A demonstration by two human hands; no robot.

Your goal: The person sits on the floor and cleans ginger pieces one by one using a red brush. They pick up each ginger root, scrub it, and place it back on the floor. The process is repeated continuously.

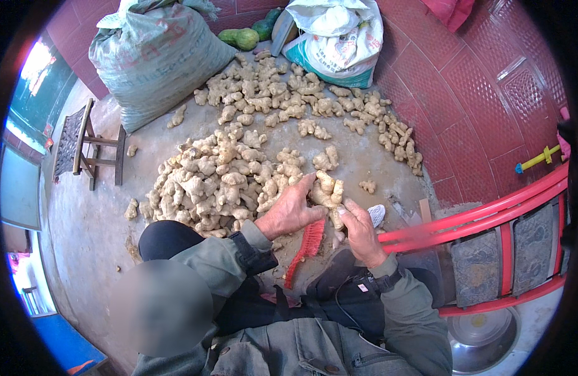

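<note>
A knobbly piece of ginger root point(325, 189) is held between my two hands above the floor. My left hand point(291, 207) grips its left side, thumb and fingers around it. At its lower right end, my right hand point(362, 230) pinches a stubby branch of the root. Just left of my left hand rises a big pile of ginger point(214, 176). Below the held root, a red brush point(308, 244) lies on the floor between my feet. One smaller piece of ginger point(367, 186) lies to the right of my hands.
More ginger point(265, 89) spreads in a band toward the tiled wall. Behind it stand a large woven sack point(155, 61) and a white-and-teal sack point(336, 51), with green gourds point(242, 38) between. A folding stool point(98, 145) is at left; a red metal frame point(477, 221) runs along my right.
</note>
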